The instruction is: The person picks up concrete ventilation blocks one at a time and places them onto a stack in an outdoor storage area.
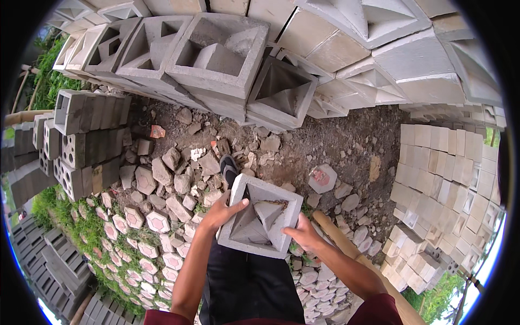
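Observation:
A square grey concrete vent block (pixel 265 236) with a raised, pointed relief inside its frame is held in front of my body. My left hand (pixel 221 212) grips its left side, the thumb lying over the rim. At the opposite side my right hand (pixel 303 234) holds the lower right edge, thumb on the front rim and the other fingers out of sight behind. The block is slightly tilted. Below its top edge, one sandalled foot (pixel 229 167) stands among rubble.
Stacked vent blocks (pixel 216 81) line the far side. Hollow blocks (pixel 81 146) are piled at left, pale blocks (pixel 433 168) at right. Broken stones (pixel 173 179) and hexagonal pavers (pixel 157 222) cover uneven ground. A bamboo pole (pixel 341 241) lies beside my right arm.

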### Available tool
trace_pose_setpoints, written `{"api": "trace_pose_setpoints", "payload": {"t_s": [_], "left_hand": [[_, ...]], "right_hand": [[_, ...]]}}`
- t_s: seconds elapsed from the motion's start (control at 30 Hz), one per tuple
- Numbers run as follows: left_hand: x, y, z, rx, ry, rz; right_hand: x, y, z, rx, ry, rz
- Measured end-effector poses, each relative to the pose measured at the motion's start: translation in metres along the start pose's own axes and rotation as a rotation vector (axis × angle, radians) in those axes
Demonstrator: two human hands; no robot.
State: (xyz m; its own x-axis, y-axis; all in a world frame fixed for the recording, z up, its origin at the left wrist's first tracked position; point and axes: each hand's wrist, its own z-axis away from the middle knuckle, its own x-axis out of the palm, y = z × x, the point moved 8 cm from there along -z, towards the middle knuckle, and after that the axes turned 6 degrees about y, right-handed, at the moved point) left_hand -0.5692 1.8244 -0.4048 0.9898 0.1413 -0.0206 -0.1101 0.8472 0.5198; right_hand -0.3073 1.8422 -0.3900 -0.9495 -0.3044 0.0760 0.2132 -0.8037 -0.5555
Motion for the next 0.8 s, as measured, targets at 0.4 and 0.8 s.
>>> {"api": "trace_pose_setpoints", "payload": {"t_s": [0.4, 0.8], "left_hand": [[0.052, 0.003, -0.044, -0.312, 0.171, 1.022], [0.103, 0.171, -0.167, -0.197, 0.287, 1.677]], "right_hand": [[-0.053, -0.165, -0.08, -0.048, 0.21, 0.095], [-0.083, -0.265, -0.193, -0.26, 0.17, 0.019]]}}
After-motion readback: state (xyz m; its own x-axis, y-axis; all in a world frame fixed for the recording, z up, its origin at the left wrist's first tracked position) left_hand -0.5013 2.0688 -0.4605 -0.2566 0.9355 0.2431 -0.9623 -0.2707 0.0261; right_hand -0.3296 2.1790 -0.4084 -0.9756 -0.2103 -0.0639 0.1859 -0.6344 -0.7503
